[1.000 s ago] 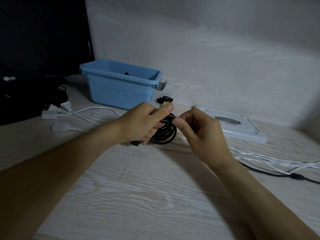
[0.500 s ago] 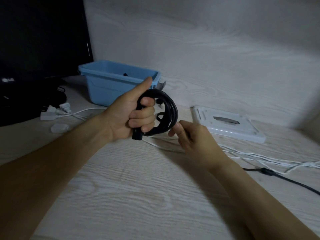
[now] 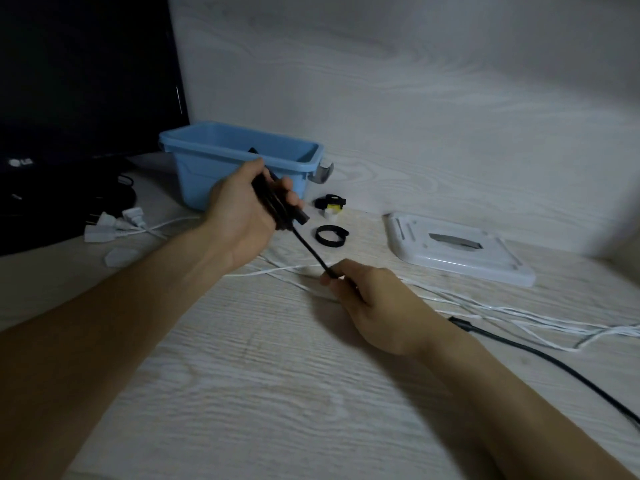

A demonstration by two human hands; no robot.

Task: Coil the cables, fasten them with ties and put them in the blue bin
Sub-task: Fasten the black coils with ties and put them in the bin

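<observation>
a: left hand [image 3: 242, 209] is up in front of the blue bin [image 3: 207, 174], fingers curled tight round the black coil [image 3: 273, 202].

b: and the right hand [image 3: 374, 306] sits lower on the table [image 3: 277, 393], pinching the black cable [image 3: 311, 251] where it runs out of the coil. the stretch between the two hands looks taut.

a: hands well apart, then. the rest of that cable trails off past the right wrist, so i'd say the coiling isn't finished.

b: agreed, and i see no tie on the coil. a black tie loop [image 3: 331, 235] lies just beyond the hands, with a black-and-yellow piece [image 3: 330, 204] behind it.

a: something dark pokes up inside the bin, can't tell what. white cables [image 3: 519, 310] sprawl loose across the table, white plugs [image 3: 114, 225] at the left. plenty left.

b: any writing?

a: only "lg" on the dark monitor [image 3: 86, 81]. the white flat device [image 3: 457, 251] shows no label i can read.
</observation>
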